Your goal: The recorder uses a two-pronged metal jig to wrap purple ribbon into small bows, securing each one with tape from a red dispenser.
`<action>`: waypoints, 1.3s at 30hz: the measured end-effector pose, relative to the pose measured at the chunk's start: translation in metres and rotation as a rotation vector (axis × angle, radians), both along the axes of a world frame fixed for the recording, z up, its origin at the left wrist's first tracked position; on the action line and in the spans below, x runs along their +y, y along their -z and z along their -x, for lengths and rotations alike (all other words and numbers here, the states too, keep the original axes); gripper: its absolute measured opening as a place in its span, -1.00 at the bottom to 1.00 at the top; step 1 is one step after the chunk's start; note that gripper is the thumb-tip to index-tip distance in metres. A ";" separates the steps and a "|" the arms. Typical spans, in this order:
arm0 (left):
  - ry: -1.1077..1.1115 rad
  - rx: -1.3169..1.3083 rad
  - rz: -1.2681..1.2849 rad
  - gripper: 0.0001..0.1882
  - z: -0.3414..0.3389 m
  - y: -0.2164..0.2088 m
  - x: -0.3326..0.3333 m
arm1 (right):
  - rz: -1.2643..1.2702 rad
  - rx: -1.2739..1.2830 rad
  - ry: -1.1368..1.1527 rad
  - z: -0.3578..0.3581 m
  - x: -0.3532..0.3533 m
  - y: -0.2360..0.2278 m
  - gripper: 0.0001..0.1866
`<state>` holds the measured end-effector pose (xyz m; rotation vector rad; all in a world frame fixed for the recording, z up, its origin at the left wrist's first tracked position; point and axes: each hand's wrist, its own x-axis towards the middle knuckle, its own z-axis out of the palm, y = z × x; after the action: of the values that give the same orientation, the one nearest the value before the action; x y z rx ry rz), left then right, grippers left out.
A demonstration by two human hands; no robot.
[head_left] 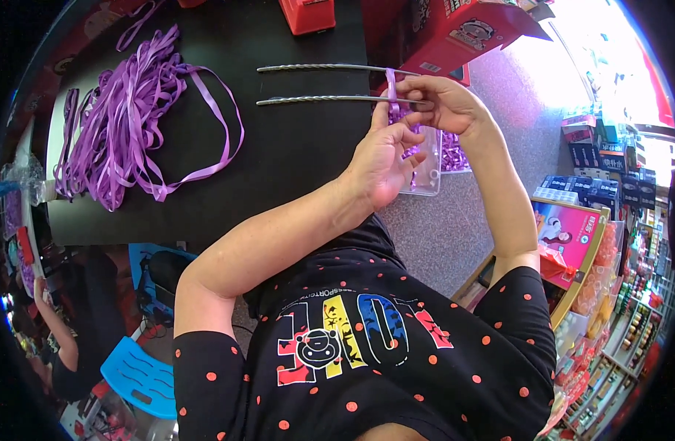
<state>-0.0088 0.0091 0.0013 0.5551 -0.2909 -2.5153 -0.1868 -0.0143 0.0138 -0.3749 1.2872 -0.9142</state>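
Two thin metal rods (315, 98) with twisted left ends lie parallel above the black table's right part. Purple ribbon (392, 82) passes over both rods near their right ends. My right hand (451, 106) curls around the rods' right ends, its fingertips pinching the ribbon between them. Just below, my left hand (381, 165) has its palm turned up, with the ribbon's lower part between its raised finger and the others, which curl loosely. Beneath the hands, a clear plastic box (423, 185) contains small purple curled ribbon pieces (454, 154), partly hidden by the hands.
A large tangle of purple ribbon (124, 132) lies on the black table (279, 162), one loop reaching right. A red object (308, 16) sits at the far edge, and a red carton (455, 37) beyond the right side. A blue stool (139, 375) stands at left; stocked shelves (617, 353) line the right.
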 end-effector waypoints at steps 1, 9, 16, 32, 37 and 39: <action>0.001 0.001 0.000 -0.38 0.000 0.001 0.001 | 0.000 0.001 0.001 0.000 0.001 0.000 -0.82; -0.017 0.034 -0.071 -0.31 0.001 0.002 0.001 | 0.119 0.176 -0.038 0.012 0.012 -0.008 -0.76; -0.016 0.011 -0.087 -0.31 -0.002 -0.003 0.000 | 0.192 0.295 -0.103 0.014 0.006 0.022 -0.72; -0.006 0.058 -0.104 -0.42 -0.005 -0.003 -0.002 | 0.428 -0.444 -0.314 0.002 -0.031 0.092 -0.74; -0.007 0.056 -0.104 -0.35 -0.005 -0.005 -0.001 | 0.507 -0.170 -0.236 -0.006 -0.023 0.091 -0.70; -0.008 0.056 -0.115 -0.35 -0.005 -0.005 -0.001 | 0.258 0.259 -0.195 -0.007 -0.013 0.054 -0.68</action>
<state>-0.0043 0.0078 0.0059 0.5282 -0.1239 -2.5471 -0.1803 -0.0273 -0.0402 -0.8293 1.3421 -0.8862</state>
